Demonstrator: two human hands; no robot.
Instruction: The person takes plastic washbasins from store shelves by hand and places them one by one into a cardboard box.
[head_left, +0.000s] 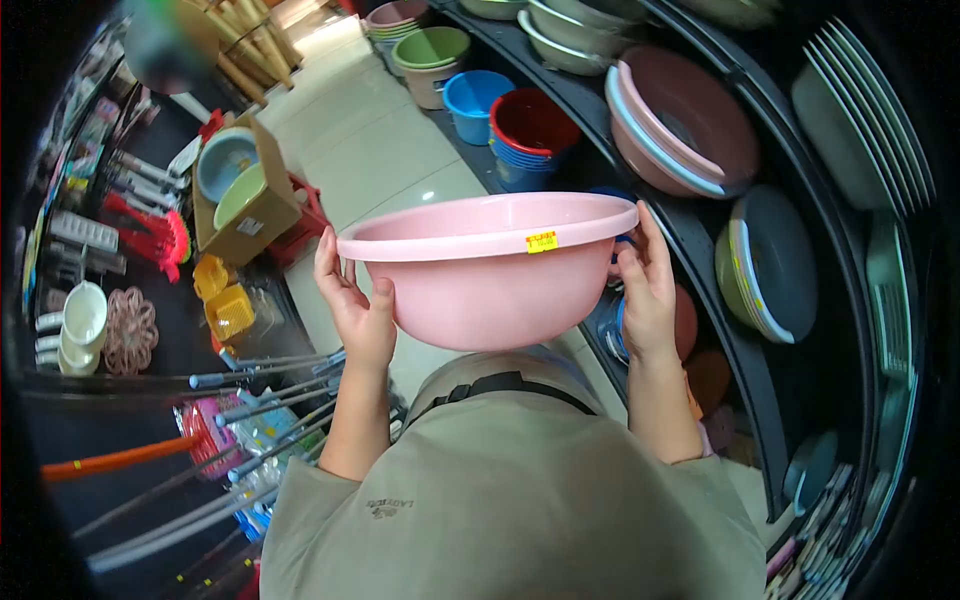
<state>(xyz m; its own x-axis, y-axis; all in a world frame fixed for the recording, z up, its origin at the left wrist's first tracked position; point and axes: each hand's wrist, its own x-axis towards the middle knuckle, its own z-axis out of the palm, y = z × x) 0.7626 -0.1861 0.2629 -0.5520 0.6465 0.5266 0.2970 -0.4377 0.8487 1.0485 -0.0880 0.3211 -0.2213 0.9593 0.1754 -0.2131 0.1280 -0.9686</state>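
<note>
A pink plastic basin (480, 295) is held up in front of my body, tilted so that its outer side and part of its inside show. A yellow price sticker (541, 242) is on its rim. My left hand (357, 305) grips the left end of the basin, thumb on the near side and fingertips at the rim. At the right end, my right hand (645, 285) is closed on the rim, its fingers partly hidden.
Stacked basins (680, 125) fill the dark shelves on the right, with red and blue buckets (535, 130) below. A cardboard box (250, 205) with bowls stands at left. Mop poles (270, 400) stick out at lower left. The tiled aisle floor (375, 150) runs ahead.
</note>
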